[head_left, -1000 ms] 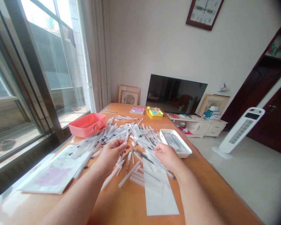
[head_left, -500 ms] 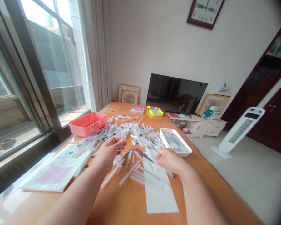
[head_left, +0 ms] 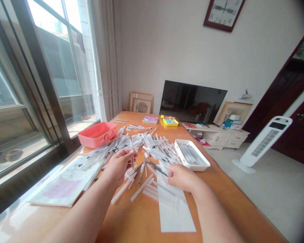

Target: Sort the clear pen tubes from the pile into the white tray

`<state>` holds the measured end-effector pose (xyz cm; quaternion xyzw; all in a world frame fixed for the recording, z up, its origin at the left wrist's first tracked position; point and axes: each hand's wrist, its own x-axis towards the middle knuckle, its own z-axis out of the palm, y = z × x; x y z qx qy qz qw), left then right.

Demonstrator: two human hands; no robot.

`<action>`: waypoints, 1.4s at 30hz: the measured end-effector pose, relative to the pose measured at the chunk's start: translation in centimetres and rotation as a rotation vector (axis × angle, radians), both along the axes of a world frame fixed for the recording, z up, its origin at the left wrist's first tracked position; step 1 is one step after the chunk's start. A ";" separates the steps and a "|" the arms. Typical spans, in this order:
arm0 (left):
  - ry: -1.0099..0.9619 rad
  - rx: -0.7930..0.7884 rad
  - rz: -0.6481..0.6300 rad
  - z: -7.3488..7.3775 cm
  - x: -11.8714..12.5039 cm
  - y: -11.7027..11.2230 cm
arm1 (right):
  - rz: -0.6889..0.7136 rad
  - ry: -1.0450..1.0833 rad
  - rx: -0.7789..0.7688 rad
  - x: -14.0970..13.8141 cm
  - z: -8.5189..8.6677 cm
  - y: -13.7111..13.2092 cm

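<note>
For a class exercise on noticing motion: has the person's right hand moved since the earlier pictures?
Yes: the right hand has drawn back toward the person, further from the white tray.

A glossy varnished wood tabletop [head_left: 131, 216] is gleaming beneath translucent plastic pen tubes [head_left: 142, 188], with a matt white paper strip [head_left: 176, 216] lying on it, and a smooth white plastic tray [head_left: 192, 168] and a smooth pink plastic box [head_left: 96, 140] resting along it.
</note>
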<state>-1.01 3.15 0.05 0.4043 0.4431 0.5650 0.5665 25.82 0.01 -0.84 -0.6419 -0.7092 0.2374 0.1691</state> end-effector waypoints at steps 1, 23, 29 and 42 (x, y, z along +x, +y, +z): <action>-0.013 -0.002 0.000 0.0 0.0 0.0 | -0.002 -0.002 0.006 0.0 -0.1 0.0; -0.162 0.043 0.006 0.9 0.3 -0.4 | -0.060 1.004 -0.127 -3.5 3.3 -1.1; -0.235 0.070 0.013 1.2 0.7 -0.7 | -0.143 1.172 -0.122 -5.1 1.7 -0.6; -0.339 0.045 0.033 1.6 1.4 -1.1 | -0.143 1.378 -0.290 -8.1 1.3 -1.4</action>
